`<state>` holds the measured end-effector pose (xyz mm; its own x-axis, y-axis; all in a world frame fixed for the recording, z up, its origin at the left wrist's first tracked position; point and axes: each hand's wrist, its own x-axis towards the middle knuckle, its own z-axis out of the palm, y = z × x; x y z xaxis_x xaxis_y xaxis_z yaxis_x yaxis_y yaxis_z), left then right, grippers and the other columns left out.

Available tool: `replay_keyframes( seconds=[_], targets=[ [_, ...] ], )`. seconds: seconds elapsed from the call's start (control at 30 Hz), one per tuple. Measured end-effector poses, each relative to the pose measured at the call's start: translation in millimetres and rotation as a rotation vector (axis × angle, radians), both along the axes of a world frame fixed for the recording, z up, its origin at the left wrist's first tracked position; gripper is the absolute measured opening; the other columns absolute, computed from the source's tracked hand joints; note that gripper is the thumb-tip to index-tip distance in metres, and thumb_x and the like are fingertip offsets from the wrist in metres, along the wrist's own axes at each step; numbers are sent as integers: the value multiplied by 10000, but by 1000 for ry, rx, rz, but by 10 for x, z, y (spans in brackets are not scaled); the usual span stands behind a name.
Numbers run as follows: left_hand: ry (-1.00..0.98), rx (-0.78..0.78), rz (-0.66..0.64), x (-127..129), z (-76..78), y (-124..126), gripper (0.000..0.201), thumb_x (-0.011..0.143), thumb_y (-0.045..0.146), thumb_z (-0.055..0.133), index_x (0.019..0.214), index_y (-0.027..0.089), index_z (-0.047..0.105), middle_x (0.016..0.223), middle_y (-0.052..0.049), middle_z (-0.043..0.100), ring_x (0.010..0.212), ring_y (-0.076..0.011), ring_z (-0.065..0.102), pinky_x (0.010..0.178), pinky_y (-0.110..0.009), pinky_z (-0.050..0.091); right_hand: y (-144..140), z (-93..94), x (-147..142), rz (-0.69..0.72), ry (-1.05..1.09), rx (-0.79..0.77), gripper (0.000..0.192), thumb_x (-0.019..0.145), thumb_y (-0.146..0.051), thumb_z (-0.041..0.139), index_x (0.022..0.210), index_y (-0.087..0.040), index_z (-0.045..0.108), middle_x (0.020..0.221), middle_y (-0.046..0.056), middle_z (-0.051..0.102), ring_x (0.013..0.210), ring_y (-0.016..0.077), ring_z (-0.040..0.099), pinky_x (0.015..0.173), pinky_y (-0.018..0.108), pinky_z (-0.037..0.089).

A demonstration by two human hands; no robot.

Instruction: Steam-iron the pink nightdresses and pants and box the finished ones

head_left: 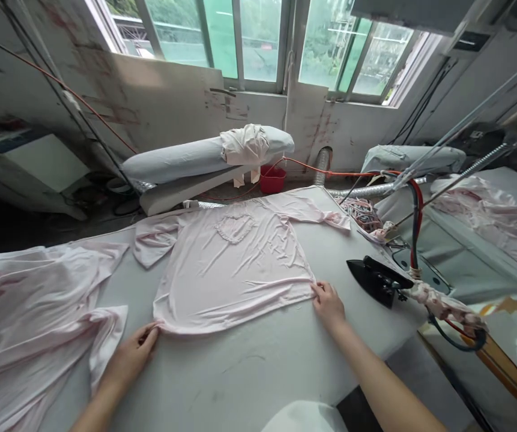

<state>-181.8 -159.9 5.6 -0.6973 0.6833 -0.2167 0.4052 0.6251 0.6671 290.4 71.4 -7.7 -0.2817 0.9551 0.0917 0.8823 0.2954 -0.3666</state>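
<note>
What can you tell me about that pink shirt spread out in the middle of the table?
The shirt is pale pink, of thin, soft-looking fabric, lying flat and face up on the grey table, hem toward the camera. It is creased all over. It has short sleeves spread to each side and a frilled heart shape on the chest. The left hand pinches one hem corner and the right hand holds the other.

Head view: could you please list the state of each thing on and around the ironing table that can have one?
Pink T-shirt: spread flat on the grey table, wrinkled.
Left hand: pinching the shirt's near left hem corner.
Right hand: pinching the near right hem corner.
Black iron: resting at the table's right edge, apart from the shirt.
Pink garments: heaped loosely on the left.
</note>
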Motion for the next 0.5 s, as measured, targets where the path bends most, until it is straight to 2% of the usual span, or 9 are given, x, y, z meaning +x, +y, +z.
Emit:
replay_keyframes(
  seconds=[0.1, 0.17, 0.23, 0.33, 0.43, 0.5],
  targets=[
    [-117, -120, 71, 11, 52, 152, 494, 806, 594, 418, 845, 175, 675, 720, -100, 698, 605, -267, 664, 640, -369, 539, 37, 66, -49, -108, 20, -21, 338, 945, -178, 496, 1162, -248, 746, 1219, 87, 663, 1099, 225, 602, 891, 287, 463],
    [-54, -157, 86, 63, 63, 241, 516, 800, 616, 437, 916, 169, 668, 847, -138, 725, 747, -309, 708, 732, -398, 557, 91, 93, -94, -197, 85, -50, 281, 951, -223, 501, 1072, -232, 755, 1201, 78, 672, 1090, 213, 607, 883, 273, 444],
    [64, -117, 21, 119, 31, 285, 598, 753, 652, 515, 1076, 171, 664, 1042, -163, 732, 987, -355, 706, 892, -439, 546, 148, 96, -143, -320, 140, -96, 269, 947, -241, 485, 1029, -217, 740, 1180, 81, 684, 1053, 212, 622, 842, 275, 435],
    [153, -21, -98, 154, -72, 256, 701, 720, 666, 561, 1239, 197, 618, 1286, -163, 676, 1248, -367, 607, 1066, -465, 465, 209, 69, -239, -494, 165, -154, 364, 977, -256, 363, 1100, -184, 698, 1131, 131, 707, 957, 242, 653, 747, 314, 432],
    [113, 38, -134, 130, -156, 171, 723, 748, 623, 535, 1338, 205, 553, 1414, -156, 617, 1330, -348, 560, 1084, -430, 453, 218, 44, -343, -564, 165, -167, 417, 998, -305, 304, 1193, -158, 642, 1100, 169, 717, 917, 268, 675, 702, 332, 434],
    [84, 58, -111, 117, -160, 119, 712, 763, 590, 524, 1361, 203, 538, 1432, -153, 607, 1318, -346, 572, 1033, -405, 482, 227, 56, -369, -533, 216, -170, 333, 956, -373, 447, 1148, -192, 650, 1090, 142, 726, 938, 268, 683, 717, 321, 450]
  ],
)
